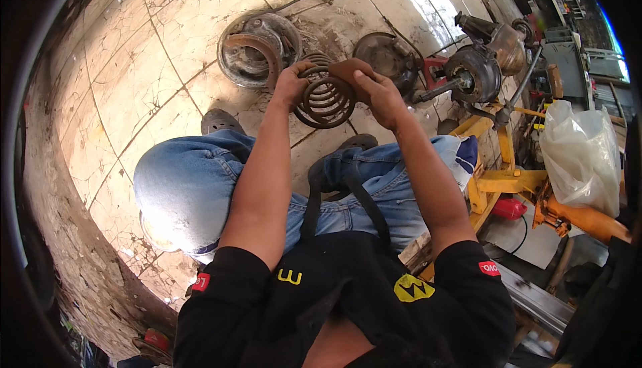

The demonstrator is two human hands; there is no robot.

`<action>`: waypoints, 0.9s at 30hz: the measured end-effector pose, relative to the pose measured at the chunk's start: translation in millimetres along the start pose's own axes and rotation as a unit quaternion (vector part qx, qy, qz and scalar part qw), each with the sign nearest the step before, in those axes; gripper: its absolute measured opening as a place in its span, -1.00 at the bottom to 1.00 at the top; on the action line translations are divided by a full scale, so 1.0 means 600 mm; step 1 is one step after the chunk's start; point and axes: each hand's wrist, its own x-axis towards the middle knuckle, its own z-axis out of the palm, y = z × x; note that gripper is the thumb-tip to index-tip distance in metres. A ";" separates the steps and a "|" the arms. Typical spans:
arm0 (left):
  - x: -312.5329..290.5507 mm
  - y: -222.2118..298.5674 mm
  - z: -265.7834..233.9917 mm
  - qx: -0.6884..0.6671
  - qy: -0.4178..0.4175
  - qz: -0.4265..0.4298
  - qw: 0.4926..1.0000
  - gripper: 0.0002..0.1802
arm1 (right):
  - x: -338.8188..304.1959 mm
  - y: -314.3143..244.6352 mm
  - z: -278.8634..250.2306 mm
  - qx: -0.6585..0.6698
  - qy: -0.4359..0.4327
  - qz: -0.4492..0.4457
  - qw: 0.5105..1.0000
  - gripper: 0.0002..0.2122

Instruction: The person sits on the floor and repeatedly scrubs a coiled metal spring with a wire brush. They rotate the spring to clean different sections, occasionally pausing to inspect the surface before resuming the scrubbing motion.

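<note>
A dark coil spring is held up over the floor, between my knees. My left hand is closed around its left side, fingers partly hidden behind the coils. In my right hand is a brown flat piece that looks like sandpaper, pinched with the thumb on top. The sandpaper lies against the upper right of the spring. Just beyond my left hand a round metal brake plate lies on the floor with a curved rusty brake shoe on it. A darker round plate lies behind my right hand.
On the right, a greasy axle assembly rests by a yellow metal stand. A clear plastic bag and an orange tool are beside it. Cracked tiles cover the floor, and a worn wall curves along the left.
</note>
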 end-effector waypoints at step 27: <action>-0.036 0.040 -0.009 0.214 0.136 0.129 0.959 -0.54 | -0.001 0.011 0.046 0.208 -0.087 0.096 0.969 -0.54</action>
